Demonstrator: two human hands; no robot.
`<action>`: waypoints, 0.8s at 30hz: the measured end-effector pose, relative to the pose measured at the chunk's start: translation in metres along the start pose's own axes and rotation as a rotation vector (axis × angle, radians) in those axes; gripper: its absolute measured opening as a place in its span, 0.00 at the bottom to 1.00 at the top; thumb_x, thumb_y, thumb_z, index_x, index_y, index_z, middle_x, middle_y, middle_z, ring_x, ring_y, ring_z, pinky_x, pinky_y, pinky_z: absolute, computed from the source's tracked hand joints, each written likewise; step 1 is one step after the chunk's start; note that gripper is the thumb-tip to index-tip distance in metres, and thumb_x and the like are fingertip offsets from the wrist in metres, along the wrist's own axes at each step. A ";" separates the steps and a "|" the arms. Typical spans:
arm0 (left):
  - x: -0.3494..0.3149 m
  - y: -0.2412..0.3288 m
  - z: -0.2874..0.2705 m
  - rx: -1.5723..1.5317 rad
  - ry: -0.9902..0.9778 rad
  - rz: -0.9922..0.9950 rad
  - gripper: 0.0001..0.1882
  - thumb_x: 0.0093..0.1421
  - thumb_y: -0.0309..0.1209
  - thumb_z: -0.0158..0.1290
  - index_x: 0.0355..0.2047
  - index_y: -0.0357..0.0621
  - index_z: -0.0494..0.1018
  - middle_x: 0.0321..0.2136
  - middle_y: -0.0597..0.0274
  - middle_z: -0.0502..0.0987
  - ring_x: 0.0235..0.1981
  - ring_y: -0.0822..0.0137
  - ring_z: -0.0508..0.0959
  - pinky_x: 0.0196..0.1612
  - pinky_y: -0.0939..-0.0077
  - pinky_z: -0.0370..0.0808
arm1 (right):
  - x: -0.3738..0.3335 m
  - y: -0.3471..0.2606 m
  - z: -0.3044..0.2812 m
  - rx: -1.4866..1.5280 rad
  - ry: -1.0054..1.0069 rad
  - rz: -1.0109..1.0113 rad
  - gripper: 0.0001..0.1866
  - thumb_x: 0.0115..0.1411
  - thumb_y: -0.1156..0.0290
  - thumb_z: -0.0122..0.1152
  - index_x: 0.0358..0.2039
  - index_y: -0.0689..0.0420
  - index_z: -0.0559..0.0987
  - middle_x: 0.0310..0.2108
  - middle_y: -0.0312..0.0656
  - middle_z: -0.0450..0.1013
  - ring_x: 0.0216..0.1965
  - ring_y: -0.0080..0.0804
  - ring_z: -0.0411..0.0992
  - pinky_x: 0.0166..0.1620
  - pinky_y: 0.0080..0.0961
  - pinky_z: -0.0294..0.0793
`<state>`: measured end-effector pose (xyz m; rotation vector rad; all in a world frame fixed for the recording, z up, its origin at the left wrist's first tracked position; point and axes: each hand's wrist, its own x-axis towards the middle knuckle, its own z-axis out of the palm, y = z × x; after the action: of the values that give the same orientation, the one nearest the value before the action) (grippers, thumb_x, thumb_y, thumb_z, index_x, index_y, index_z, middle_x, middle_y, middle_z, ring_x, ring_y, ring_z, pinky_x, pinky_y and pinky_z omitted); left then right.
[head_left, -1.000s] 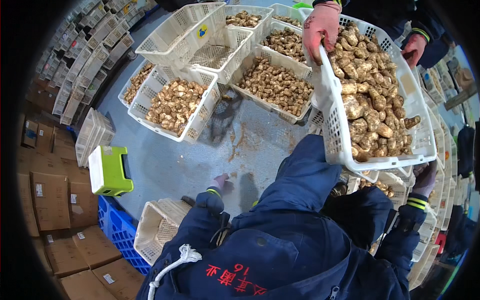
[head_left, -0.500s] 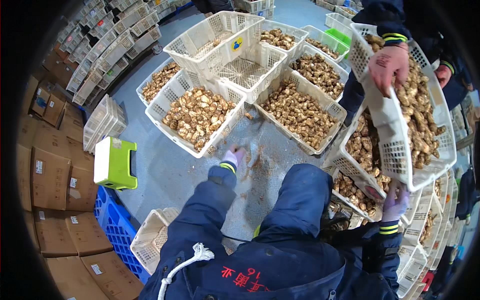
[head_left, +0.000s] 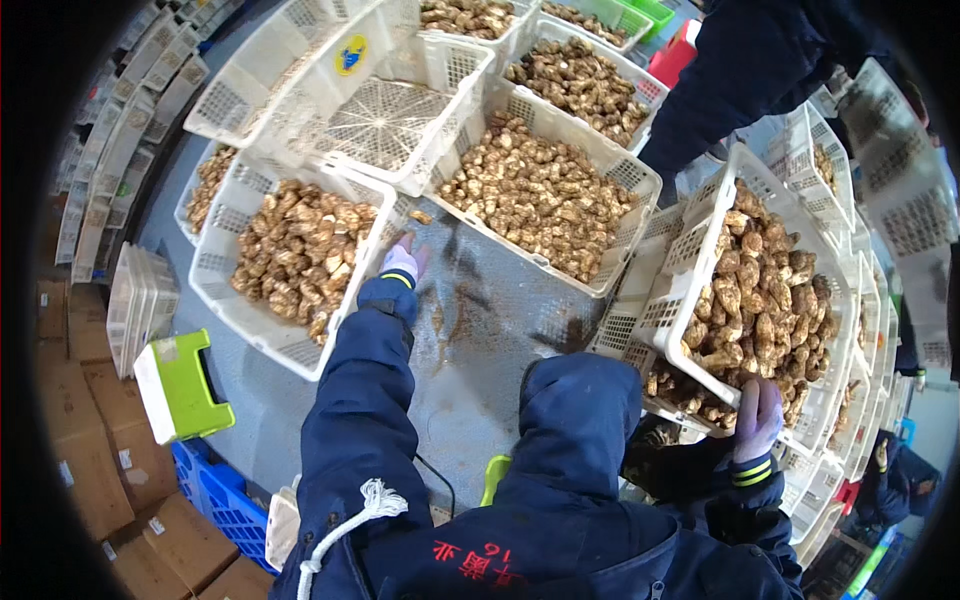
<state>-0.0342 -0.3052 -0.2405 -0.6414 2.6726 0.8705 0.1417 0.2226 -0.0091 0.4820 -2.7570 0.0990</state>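
Right hand (head_left: 758, 415): gloved in pale purple, fingers hooked over the near rim of the right crate and gripping it.
Right crate (head_left: 672, 295): white plastic with perforated walls, heaped with knobby brown produce (head_left: 765, 310), sitting on other crates at the person's right.
Left hand (head_left: 405, 258): also in a pale purple glove, held out over the floor (head_left: 470, 385) just beside the left crate (head_left: 265, 325). Whether its fingers are open or curled, or touch the rim, cannot be told.
Left crate contents: a similar brown heap.
Jacket (head_left: 570, 500): dark blue, with red lettering (head_left: 480, 562) of a few characters and a number across the chest, partly lost in folds; a white cord (head_left: 370, 508) hangs at the left.
Cuffs: yellow-green stripes at both wrists.
Sticker (head_left: 352, 55): yellow with a blue figure, stuck to a white crate wall at upper left; any words on it are too small to read.
Box labels: small white label (head_left: 125, 459) and others like it on the cardboard boxes (head_left: 85, 425) at lower left, print unreadable.
Stool (head_left: 185, 385): green and white, beside the boxes, near a blue pallet (head_left: 220, 505).
Co-worker (head_left: 745, 75): dark clothing, standing beyond the right crate.
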 end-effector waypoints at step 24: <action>0.148 -0.036 0.099 0.293 -0.049 0.107 0.31 0.52 0.47 0.53 0.53 0.43 0.65 0.52 0.47 0.67 0.52 0.50 0.68 0.55 0.65 0.65 | 0.016 -0.015 -0.004 0.233 -0.281 0.559 0.23 0.64 0.56 0.32 0.32 0.62 0.71 0.29 0.44 0.66 0.31 0.34 0.65 0.37 0.27 0.64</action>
<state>-0.1348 -0.3199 -0.3907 -0.4065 2.7338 0.4950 0.1343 0.2041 0.0004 -0.2573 -3.0918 0.5257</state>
